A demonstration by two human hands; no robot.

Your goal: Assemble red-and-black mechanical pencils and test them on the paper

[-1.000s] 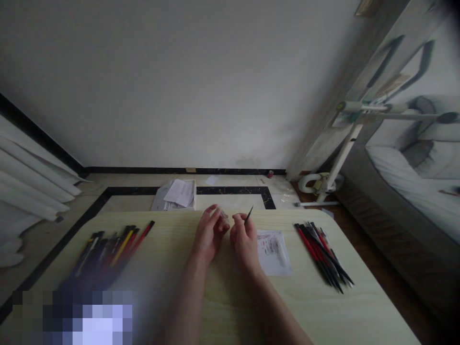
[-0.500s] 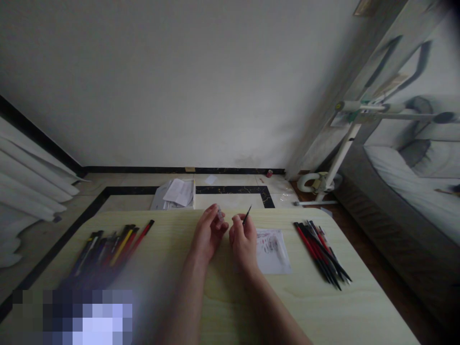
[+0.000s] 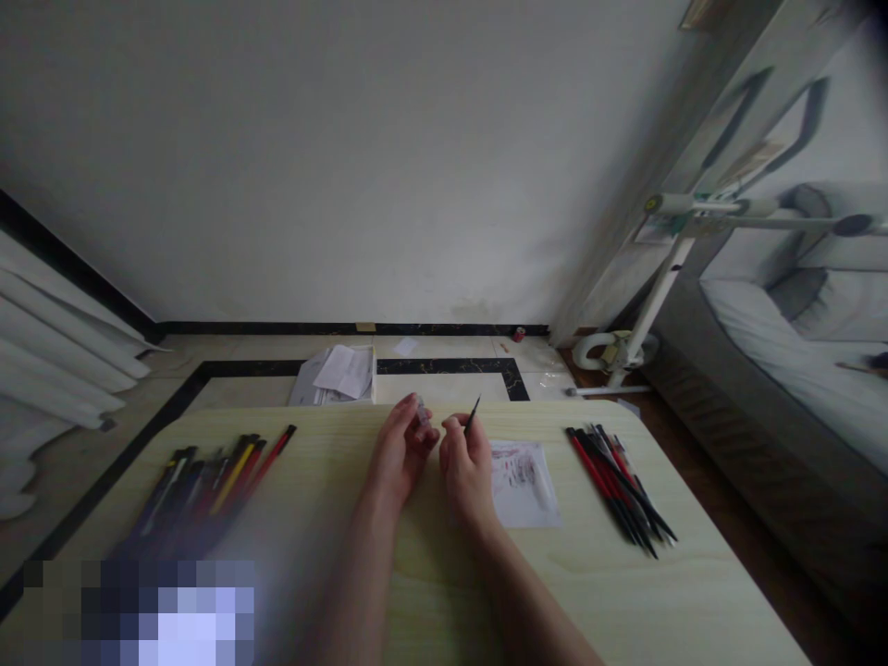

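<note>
My left hand (image 3: 402, 449) is closed, pinching a small clear plastic piece (image 3: 422, 413) between its fingers; its exact kind is too small to make out. Close beside it, my right hand (image 3: 463, 458) grips a thin dark pen-like stick (image 3: 473, 415), its narrow end pointing up and away from me. The rest of the stick is hidden by the fingers. Under and to the right of that hand lies a white sheet (image 3: 527, 495) covered with dark and reddish scribbles. The two hands are just apart, above the table.
Several red, black and yellow pens (image 3: 232, 472) lie at the left of the pale wooden table (image 3: 444, 601), partly blurred. Another bunch of red and black pens (image 3: 617, 486) lies at the right. Beyond the far edge, a box of papers (image 3: 343, 372) stands on the floor.
The tip of the dark stick has shifted slightly left, along with my right hand. My left hand keeps its hold, and the camera view has moved a little.
</note>
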